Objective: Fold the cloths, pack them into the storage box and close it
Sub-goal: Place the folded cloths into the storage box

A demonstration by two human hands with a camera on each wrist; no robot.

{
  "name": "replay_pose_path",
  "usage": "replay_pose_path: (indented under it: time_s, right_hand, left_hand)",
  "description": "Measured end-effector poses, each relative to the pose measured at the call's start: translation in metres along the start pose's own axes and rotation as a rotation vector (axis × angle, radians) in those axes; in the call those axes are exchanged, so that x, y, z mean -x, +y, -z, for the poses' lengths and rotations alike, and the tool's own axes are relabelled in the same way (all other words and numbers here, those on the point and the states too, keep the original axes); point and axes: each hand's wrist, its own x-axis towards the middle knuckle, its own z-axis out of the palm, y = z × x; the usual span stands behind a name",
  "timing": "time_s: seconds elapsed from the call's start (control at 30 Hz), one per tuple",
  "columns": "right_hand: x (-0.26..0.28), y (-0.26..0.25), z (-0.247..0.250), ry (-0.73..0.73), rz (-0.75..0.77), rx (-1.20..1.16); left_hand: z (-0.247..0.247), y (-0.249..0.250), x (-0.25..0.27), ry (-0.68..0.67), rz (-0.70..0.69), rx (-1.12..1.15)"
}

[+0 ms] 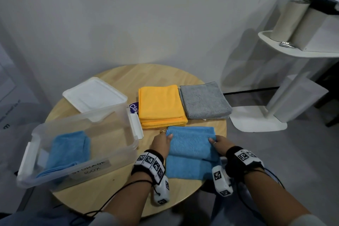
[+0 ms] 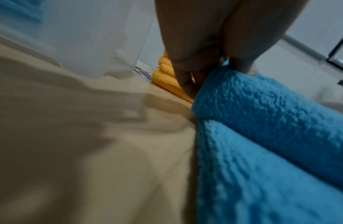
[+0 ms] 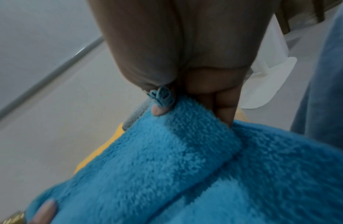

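Both the left hand (image 1: 161,143) and right hand (image 1: 220,145) pinch the blue cloth (image 1: 190,154) just beside the storage box (image 1: 80,145). Only the right wrist view shows its frayed corner loop (image 3: 161,95) under the thumb.

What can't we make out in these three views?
- Left hand fingertips: left wrist view, hidden behind the blue terry cloth on the table; frame motion-blurred.
- Purple printed label: head view, text cut off by the folded yellow cloth.
- Folded blue cloth in the clear plastic storage box: head view, fold count blurred by the box wall.
- Right hand fingers: right wrist view, tucked under the cloth's fold.
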Motion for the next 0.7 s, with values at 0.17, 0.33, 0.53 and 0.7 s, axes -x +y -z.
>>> replay_pose_path:
  time_s: [0.17,0.33,0.53,0.7]
  right_hand:
    - [-0.014,-0.004,-0.007,0.093,-0.052,0.057]
    - [-0.023,-0.008,-0.016,0.14,-0.13,0.051]
    - [-0.023,-0.007,-0.024,0.263,-0.126,-0.025]
    - [-0.013,-0.015,-0.032,0.344,-0.039,0.32]
  left_hand:
    - [-0.006,0.007,-0.012,-0.071,0.029,-0.277]
    - [-0.01,0.014,-0.017,-0.111,0.106,-0.377]
    - [-0.009,0.013,-0.01,-0.109,0.233,-0.273]
    - [0.001,0.021,0.0,-0.148,0.212,-0.257]
